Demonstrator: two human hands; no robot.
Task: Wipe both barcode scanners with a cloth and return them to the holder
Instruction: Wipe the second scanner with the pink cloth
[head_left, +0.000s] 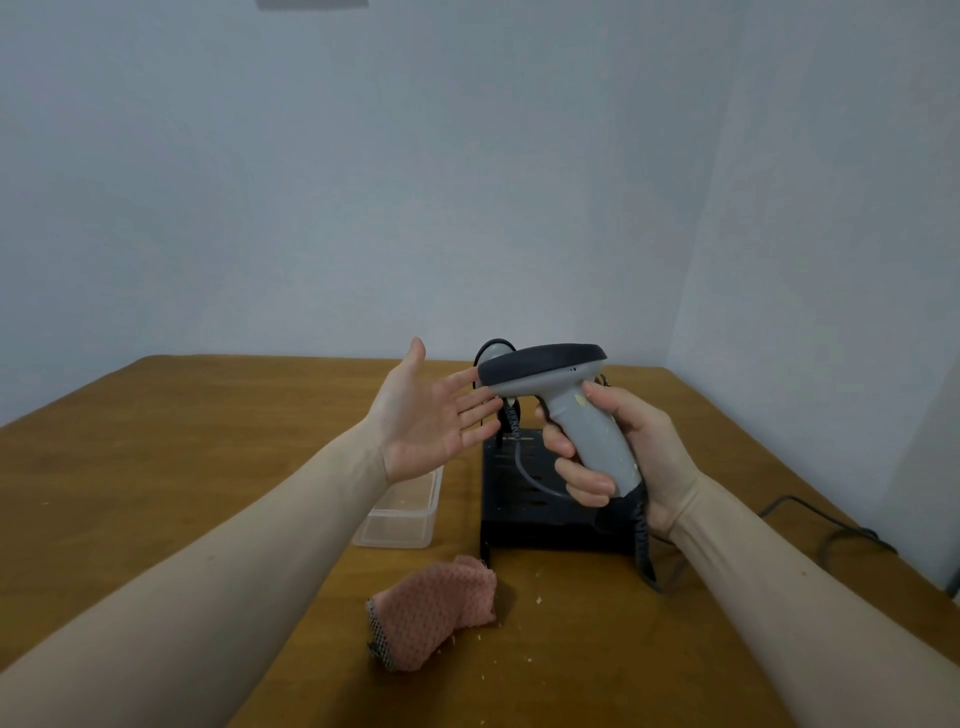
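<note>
Head view: gray scanner (566, 400) lifted above the black holder (540, 499), dark head pointing left, yellowish specks visible on the handle. Right hand (618, 457) wrapped around that handle, fingers curled in front, thumb up near the neck. Left hand (431, 415) spread flat with palm up, fingertips just touching or almost touching the dark head; holding nothing. Second scanner (496, 353) only partly seen behind the first, seemingly standing in the holder. Coiled cable (641, 540) hanging from the handle base down to the wooden table (182, 467). Pink cloth (434, 608) lying crumpled on the table in front of the holder, well apart from both hands. Clear plastic box (400, 514) just left of the holder, under the left forearm. Small crumbs around the cloth.

Possible trouble, judged from here: wiping not possible while the cloth lies below, so a reach down needed first. Cable may catch on the holder edge and pull it over. Crumbs may stick to the cloth and smear back on the scanner. Loose one-handed grip may let the head tip.
</note>
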